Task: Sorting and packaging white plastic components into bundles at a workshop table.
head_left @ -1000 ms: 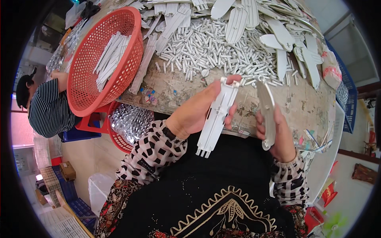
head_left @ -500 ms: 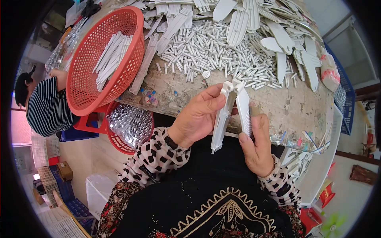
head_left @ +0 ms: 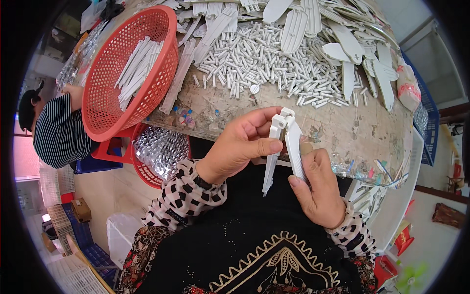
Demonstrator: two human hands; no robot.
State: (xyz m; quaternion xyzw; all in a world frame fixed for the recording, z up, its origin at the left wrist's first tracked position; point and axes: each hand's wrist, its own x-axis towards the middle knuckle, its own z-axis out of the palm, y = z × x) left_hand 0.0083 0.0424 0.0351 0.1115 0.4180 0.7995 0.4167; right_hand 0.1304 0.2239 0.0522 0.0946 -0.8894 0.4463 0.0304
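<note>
Left hand (head_left: 234,147) and right hand (head_left: 320,188) hold white parts (head_left: 294,143) near table (head_left: 208,128) edge

The bench (head_left: 220,115) has a pale brown top, worn and covered with many dark stains and scratches. On its middle lies a wide, loose heap of small white pins (head_left: 264,61), and at the near border of this heap there is one round white disc (head_left: 254,89). Behind and to the right, flat white panels with rounded ends (head_left: 293,32) are piled over one another, partly upon the pins. To the left of the pins lie long whitish strips (head_left: 178,78). A pale bag with red marks (head_left: 408,90) rests at the right side, and small coloured scraps (head_left: 185,118) lie near the front edge.
</note>
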